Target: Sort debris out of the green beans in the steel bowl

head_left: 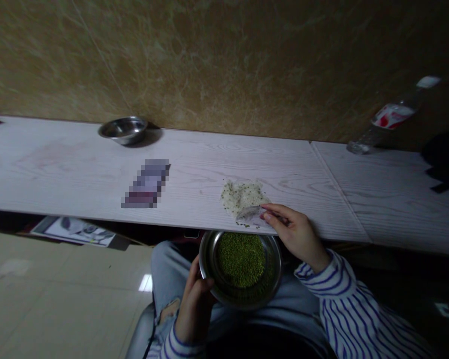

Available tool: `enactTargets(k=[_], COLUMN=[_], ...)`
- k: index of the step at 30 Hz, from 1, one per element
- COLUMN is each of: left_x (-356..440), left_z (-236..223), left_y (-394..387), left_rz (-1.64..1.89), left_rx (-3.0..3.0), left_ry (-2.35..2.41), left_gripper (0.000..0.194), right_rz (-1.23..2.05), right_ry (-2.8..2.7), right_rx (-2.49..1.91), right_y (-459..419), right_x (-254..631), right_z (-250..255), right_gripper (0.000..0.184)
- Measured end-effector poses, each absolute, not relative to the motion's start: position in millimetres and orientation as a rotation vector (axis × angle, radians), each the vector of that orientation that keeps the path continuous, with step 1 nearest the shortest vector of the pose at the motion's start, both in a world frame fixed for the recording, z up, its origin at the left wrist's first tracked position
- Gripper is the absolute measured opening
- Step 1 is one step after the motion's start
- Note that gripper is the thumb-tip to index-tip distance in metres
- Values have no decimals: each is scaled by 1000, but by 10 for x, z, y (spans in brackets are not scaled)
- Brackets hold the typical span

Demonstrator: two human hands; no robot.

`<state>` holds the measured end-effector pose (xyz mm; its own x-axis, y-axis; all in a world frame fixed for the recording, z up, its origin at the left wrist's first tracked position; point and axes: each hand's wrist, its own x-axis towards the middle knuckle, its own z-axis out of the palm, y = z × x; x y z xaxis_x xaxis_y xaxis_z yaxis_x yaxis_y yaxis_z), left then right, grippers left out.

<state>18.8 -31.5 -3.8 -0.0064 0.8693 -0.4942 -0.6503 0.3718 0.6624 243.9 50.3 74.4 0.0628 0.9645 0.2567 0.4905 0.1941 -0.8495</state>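
Note:
My left hand (196, 299) grips the left rim of a steel bowl (205, 264), held over my lap just below the table's front edge. Green beans (241, 259), likely mung beans, cover the bottom of the bowl. Above it, my right hand (294, 232) pinches a thin, see-through plastic piece (250, 214) between thumb and fingers. The plastic touches the near side of a small heap of white grains (234, 197), which look like rice, mixed with green beans. A few loose beans lie between the heap and the table edge.
A second steel bowl (123, 130) stands by the wall at the back left. A blurred-out flat item (146, 184) lies left of the heap. On the right, a clear bottle (392, 115) with a white cap stands against the wall. The narrow white table (194, 149) runs across.

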Motion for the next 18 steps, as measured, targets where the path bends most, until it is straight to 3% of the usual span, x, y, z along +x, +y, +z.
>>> enactTargets(k=[18], left_x=[243], left_z=[133], left_y=[-398], left_rz=[1214], left_rx=[304], left_ry=[1057], left_gripper=[56], right_rz=[736], right_ry=[-1629], right_rx=[-1411], right_y=[379], right_x=[2346], right_z=[768], right_gripper=[23])
